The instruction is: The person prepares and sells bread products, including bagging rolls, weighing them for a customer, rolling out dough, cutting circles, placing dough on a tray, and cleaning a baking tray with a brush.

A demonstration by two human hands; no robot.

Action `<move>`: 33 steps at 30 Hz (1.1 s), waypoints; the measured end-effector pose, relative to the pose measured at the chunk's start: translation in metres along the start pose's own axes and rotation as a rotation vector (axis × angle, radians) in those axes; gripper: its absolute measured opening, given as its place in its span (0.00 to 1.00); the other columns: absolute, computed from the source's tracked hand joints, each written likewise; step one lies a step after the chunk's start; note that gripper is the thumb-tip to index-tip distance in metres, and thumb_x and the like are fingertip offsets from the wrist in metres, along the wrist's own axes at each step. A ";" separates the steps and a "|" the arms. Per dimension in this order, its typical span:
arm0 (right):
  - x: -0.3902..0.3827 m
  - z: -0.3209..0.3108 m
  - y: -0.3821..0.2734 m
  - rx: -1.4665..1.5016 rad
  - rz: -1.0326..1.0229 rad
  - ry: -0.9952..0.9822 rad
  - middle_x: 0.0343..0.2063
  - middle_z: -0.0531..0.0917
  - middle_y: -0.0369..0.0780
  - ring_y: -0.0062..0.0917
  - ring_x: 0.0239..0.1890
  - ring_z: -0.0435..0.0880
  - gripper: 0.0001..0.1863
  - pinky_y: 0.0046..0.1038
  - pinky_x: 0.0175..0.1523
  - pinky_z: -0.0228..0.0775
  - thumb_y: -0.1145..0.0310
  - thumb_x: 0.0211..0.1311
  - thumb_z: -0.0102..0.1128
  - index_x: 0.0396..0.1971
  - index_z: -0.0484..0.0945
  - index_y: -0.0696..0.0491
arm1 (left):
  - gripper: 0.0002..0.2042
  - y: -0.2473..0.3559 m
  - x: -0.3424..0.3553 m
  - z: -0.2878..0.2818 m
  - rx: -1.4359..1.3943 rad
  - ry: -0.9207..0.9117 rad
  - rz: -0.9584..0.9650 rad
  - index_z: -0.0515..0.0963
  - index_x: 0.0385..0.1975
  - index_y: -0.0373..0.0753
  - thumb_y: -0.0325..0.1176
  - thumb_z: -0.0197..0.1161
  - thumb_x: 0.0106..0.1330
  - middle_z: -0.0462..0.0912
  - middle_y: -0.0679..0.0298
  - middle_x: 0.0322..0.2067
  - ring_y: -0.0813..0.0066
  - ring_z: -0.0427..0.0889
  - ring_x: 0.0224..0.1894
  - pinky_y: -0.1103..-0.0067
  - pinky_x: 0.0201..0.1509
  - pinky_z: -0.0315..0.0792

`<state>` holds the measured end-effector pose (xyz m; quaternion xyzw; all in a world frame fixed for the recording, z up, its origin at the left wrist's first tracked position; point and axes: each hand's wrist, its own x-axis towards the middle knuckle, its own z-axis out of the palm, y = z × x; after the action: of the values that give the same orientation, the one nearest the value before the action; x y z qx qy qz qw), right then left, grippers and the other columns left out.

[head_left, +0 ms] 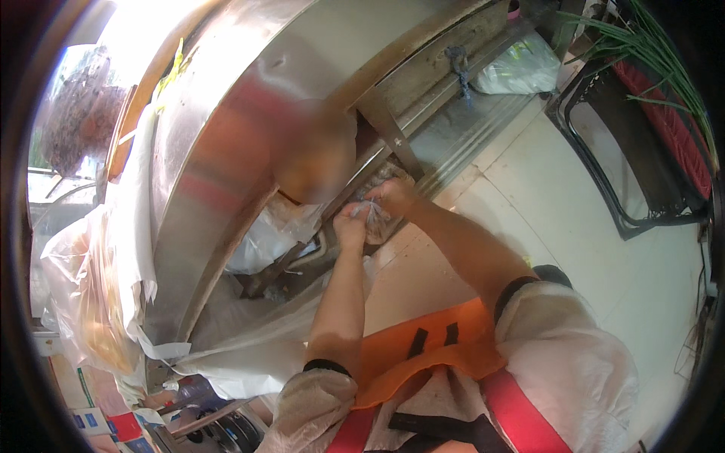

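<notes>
My left hand [352, 223] and my right hand [394, 198] are side by side in the middle of the view, both closed. Between them they pinch the gathered top of a clear plastic bag [381, 226]. Something brownish shows through its film, too small to make out. The bag hangs beside the lower frame of a metal-topped table [249, 83].
Under the table, a white plastic bag [264, 240] lies left of my hands, and another bag with green contents [521, 68] rests on a metal shelf [483, 128]. Right stands a black-framed chair [604, 151] with long green stalks [661, 57]. A large clear bag [87, 294] hangs far left.
</notes>
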<state>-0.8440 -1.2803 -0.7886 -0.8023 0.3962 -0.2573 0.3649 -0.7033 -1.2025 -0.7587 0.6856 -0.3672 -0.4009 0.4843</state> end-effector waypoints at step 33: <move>0.004 0.004 0.002 0.066 -0.027 0.069 0.25 0.83 0.44 0.39 0.30 0.83 0.10 0.35 0.40 0.75 0.62 0.49 0.59 0.26 0.85 0.51 | 0.06 0.017 -0.015 0.005 0.800 0.149 0.623 0.81 0.30 0.34 0.30 0.63 0.57 0.82 0.54 0.28 0.58 0.81 0.30 0.71 0.36 0.72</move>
<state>-0.8401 -1.2832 -0.7922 -0.7859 0.3887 -0.3025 0.3738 -0.7161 -1.1951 -0.7401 0.7021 -0.6431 -0.0156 0.3054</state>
